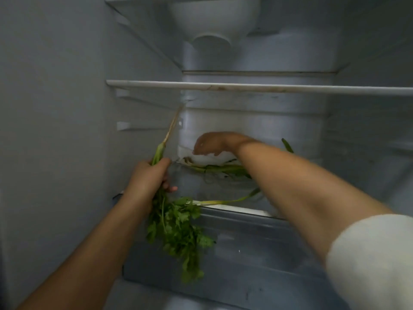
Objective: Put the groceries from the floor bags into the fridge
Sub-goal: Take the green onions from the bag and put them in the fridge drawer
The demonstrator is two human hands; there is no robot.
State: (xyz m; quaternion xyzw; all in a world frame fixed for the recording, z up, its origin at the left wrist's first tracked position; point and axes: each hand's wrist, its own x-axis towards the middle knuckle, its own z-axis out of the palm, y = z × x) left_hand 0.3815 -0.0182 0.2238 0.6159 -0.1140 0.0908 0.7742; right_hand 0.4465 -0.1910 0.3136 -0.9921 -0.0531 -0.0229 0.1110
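We see a bunch of leafy herbs point(176, 229) gripped in our left hand point(148, 179), fingers curled round the stems mid-bunch; leaves hang down in front of the drawer point(257, 247), pale root end point(173, 125) pokes up and away toward the fridge's left wall point(55, 119). So the bunch's long axis runs near upright, slightly tilted, not yet lying on anything. It sits just at the front left edge of the lower shelf point(234, 208). On that shelf, further back, lie green onions point(221, 168), long axis left to right, with a white bag or paper point(207, 157) over them. Our right hand point(212, 143) reaches deep over that white thing, fingers loosely bent down, touching or just above it; we cannot tell if it pinches it. One loose stalk point(225, 201) lies along the shelf front. Left hand is nearer the herbs; we judge the bunch needs tipping flat, rightward and inward. Upper shelf point(245, 87) sits above.
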